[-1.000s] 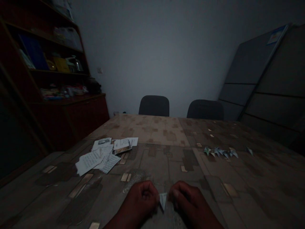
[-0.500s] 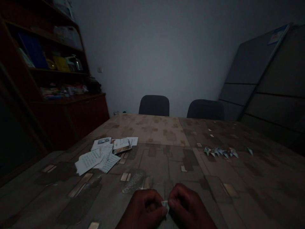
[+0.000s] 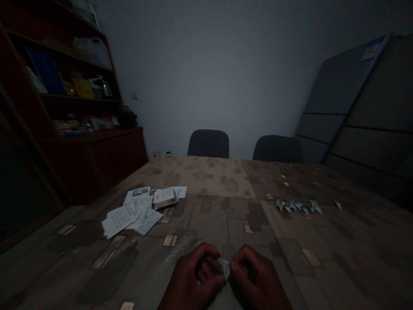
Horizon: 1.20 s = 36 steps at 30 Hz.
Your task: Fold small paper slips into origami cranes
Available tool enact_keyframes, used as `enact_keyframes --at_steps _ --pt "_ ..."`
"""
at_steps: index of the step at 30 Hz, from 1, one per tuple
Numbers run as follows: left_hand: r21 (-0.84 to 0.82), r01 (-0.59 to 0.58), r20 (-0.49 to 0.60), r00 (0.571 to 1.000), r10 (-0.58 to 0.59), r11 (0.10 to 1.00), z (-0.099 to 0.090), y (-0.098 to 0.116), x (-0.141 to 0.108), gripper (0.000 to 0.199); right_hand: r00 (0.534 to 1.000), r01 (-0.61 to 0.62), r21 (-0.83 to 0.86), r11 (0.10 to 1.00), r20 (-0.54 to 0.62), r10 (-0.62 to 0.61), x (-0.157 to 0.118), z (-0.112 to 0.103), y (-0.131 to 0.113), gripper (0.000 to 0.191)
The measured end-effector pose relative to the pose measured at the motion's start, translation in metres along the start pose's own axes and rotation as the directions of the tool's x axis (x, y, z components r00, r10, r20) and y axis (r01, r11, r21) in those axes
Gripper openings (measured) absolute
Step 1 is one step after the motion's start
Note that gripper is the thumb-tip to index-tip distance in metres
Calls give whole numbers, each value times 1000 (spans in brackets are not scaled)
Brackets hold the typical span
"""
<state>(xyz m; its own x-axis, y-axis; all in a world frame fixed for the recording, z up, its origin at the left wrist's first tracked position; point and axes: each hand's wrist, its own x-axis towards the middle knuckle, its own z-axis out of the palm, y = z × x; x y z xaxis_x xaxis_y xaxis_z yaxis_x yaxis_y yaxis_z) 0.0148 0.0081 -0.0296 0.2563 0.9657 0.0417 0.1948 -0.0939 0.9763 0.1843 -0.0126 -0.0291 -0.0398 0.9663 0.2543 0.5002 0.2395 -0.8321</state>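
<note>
Low in the view, a small piece of folded paper point(image 3: 225, 270) is held between my two hands above the table. My left hand point(image 3: 198, 275) is closed at its left side, the thumb at the lower edge and the fingers curled behind. From the other side, my right hand point(image 3: 254, 275) pinches the paper between thumb and forefinger. Several small folded paper pieces point(image 3: 298, 206) with pointed tips stand in a row at the right of the table. One more folded piece point(image 3: 337, 205) lies apart, farther right.
A loose spread of printed paper cards point(image 3: 135, 213) lies at the left of the table, which has a patterned cloth point(image 3: 206, 224). Two dark chairs point(image 3: 208, 143) stand at the far edge. A wooden cabinet point(image 3: 119, 146) with filled shelves is at the left, and grey panels point(image 3: 332, 94) are at the right.
My left hand's fingers have loosened and its forefinger has lifted a little. More of the folded paper shows between the hands. The cards and the row of folded pieces stay where they were.
</note>
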Motion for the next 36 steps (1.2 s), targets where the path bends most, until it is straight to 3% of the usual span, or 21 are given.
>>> enact_keyframes --at_steps 3,6,10,13,16,20,24,30,36 --pt "112 -131 -38 990 136 985 0 1 -4 31 1000 -11 20 1000 -9 11 0 3 1 21" --pt "193 -224 -8 973 230 955 -3 -1 -5 17 1000 -13 18 1000 7 13 0 5 3 21" --pt "159 -117 -2 993 119 980 -5 -3 0 12 999 -18 57 998 33 16 0 5 3 22" --pt "-57 16 -22 1000 -17 998 -3 -4 3 12 998 -5 115 993 59 -2 -2 5 2 23" --pt "-277 88 -44 994 -104 957 1 -5 4 12 998 -2 147 989 62 -7 -3 4 1 27" --pt "-380 140 -42 985 -169 914 5 -6 3 17 999 -6 117 993 38 1 -3 4 0 23" --pt "-467 126 -19 988 -153 875 6 -5 1 30 1000 -9 62 998 23 8 -3 5 2 20" --pt "-468 177 34 983 -183 866 6 -2 0 31 999 29 26 999 24 -30 -4 4 3 16" --pt "-474 189 4 977 -212 860 7 1 0 30 999 35 38 999 -1 -35 -5 6 -2 18"
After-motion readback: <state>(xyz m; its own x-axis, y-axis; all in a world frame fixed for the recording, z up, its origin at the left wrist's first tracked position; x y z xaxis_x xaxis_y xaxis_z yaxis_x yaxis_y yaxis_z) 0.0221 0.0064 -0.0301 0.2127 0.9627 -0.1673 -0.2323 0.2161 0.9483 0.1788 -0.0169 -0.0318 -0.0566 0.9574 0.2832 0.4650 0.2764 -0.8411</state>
